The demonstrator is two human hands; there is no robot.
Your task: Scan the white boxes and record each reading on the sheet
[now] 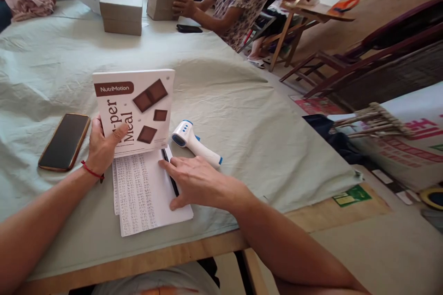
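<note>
Now wrinkled cloth [228, 90] drapes your table [138, 262], a chair [398, 30] beyond; your left hand [102, 140] clasps a NutriMotion pack [136, 110]; your half-open right hand [197, 179] overlaps a pen [174, 185], grip unclear.

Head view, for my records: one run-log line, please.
left hand: holds NutriMotion item | right hand: at pen, over papers | phone: on cloth

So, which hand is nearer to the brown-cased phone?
Left. The left hand is just beside the phone, holding the NutriMotion-printed item; the right hand is farther away, by the pen on the papers.
</note>
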